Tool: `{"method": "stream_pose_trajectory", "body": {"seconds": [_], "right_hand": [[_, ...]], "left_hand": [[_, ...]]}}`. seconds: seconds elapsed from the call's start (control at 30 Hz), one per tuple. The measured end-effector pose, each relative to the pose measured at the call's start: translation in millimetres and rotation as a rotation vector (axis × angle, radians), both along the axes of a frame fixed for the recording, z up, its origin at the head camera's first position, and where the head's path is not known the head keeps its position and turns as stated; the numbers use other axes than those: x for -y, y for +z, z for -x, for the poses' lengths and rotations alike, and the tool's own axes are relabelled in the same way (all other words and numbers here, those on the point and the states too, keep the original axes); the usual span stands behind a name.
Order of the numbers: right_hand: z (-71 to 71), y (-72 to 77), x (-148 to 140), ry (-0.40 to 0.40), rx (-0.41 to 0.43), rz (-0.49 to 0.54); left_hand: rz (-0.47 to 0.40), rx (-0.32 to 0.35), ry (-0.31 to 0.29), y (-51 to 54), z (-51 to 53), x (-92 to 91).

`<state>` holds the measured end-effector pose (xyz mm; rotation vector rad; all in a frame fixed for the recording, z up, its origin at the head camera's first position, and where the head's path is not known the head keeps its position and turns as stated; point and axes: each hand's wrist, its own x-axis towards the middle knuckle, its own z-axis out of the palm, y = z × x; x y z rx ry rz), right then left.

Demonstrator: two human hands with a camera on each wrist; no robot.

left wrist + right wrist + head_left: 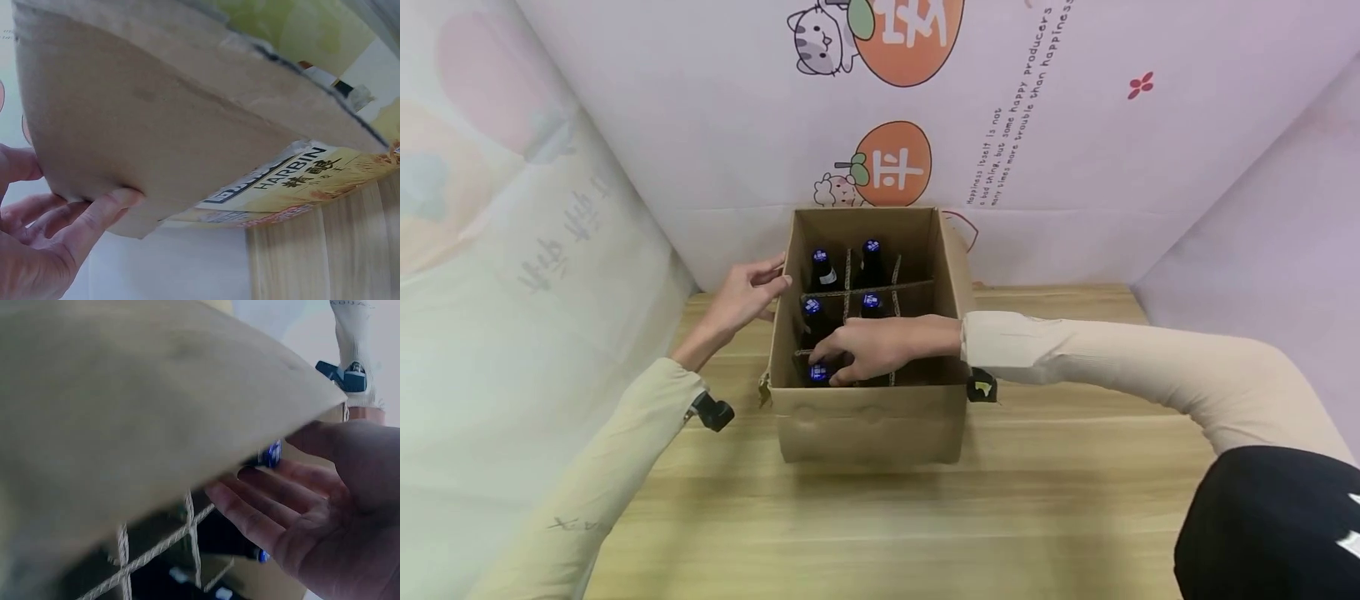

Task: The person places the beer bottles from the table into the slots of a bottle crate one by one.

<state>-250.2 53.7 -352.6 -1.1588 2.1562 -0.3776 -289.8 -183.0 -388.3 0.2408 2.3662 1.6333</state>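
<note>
An open cardboard beer box (871, 425) stands on the wooden table, its inside split by cardboard dividers (913, 287). Several dark beer bottles with blue caps stand upright in the compartments, among them one at the back left (823, 273). My right hand (880, 346) reaches in over the right wall; its thumb and fingers are spread around the cap of the front-left bottle (818, 374). In the right wrist view a gap shows between that cap (273, 454) and the thumb. At the box's left side, my left hand (747, 293) touches the cardboard flap (144, 119) with its fingertips.
The wooden table (880, 533) runs in front of the box and to both sides. A printed white wall covering (1045, 242) rises close behind the box. The right flap (955, 267) leans outward under the right forearm. HARBIN lettering (290, 175) marks the box's side.
</note>
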Motion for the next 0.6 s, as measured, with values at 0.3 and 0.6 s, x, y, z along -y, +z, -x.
{"method": "stream_pose_trajectory", "body": {"seconds": [0.3,0.6], "right_hand": [[10.5,13.5,-36,-0.094,-0.167,0.307],[44.3,40.7,-97,-0.252,-0.486,0.403]], "left_hand": [[0.016,-0.028,-0.018,-2.6,0.3,1.8],[0.055,-0.014,-0.043,2.2,3.5,-0.5]]}}
